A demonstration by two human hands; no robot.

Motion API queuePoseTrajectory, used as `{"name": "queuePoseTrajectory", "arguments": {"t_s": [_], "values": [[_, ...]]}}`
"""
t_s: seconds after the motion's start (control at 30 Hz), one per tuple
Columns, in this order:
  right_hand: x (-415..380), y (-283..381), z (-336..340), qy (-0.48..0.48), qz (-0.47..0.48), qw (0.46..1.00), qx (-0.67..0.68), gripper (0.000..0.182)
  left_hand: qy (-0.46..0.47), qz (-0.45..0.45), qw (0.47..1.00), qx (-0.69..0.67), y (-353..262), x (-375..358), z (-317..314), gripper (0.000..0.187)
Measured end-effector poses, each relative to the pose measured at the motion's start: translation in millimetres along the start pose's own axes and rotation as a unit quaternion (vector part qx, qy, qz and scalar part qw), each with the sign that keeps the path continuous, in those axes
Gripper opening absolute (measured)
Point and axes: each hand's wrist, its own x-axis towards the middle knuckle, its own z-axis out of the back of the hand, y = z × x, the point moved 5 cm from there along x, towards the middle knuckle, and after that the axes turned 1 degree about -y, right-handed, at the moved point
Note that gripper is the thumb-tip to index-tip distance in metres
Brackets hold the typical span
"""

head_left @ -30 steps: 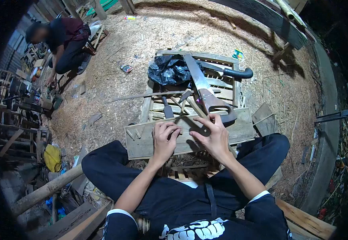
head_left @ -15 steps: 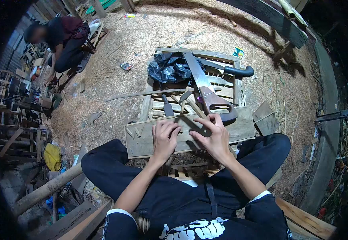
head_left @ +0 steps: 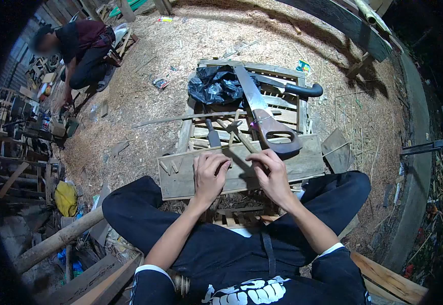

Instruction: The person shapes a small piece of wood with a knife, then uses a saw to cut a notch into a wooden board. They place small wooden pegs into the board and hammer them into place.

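Note:
A flat wooden board lies across in front of my crossed legs, with small wooden pegs on its left end. My left hand is over the board, fingers curled with thumb and fingertips together; what they pinch, if anything, is too small to make out. At the lower end of a hammer, my right hand has its fingers bent near the handle; whether it grips the handle is unclear. Beyond the board lie a handsaw with a wooden handle and a chisel-like tool.
A slatted wooden rack carries a black plastic bag and a black-handled saw. Another person crouches at the upper left by wood scraps. A round pole lies at lower left, a thick beam at upper right.
My right hand has drawn its fingers closer together and turned inward. The hammer's head and handle have shifted slightly. The other person's arm has moved lower.

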Motion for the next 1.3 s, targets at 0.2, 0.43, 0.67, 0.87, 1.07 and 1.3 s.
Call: {"name": "queuePoseTrajectory", "arguments": {"t_s": [0.2,0.43,0.67,0.87,1.07,1.3], "values": [[-13.0,1.0,-1.7,0.019,-0.054,0.998,0.004,0.028,0.002,-0.022,1.000,-0.010,-2.5,-2.0,2.6,0.013],[-25.7,3.8,7.7,-0.012,0.051,0.996,-0.071,0.042,0.009,-0.022,1.000,0.001,0.3,-3.9,0.7,0.015],[-38.9,11.0,20.2,0.004,0.069,0.980,-0.186,0.046,0.006,-0.029,1.000,-0.001,2.7,-4.9,-0.2,0.018],[-42.4,12.3,21.4,-0.005,0.112,0.969,-0.221,0.054,0.006,-0.024,1.000,-0.013,0.2,-2.5,0.9,0.017],[-40.5,18.2,21.5,0.001,0.128,0.964,-0.233,0.055,0.012,-0.022,1.000,-0.012,1.6,-1.8,0.4,0.015],[-42.5,10.8,16.4,0.031,0.135,0.957,-0.255,0.058,0.009,-0.031,0.999,-0.007,2.3,-3.5,-0.1,0.018]]}}
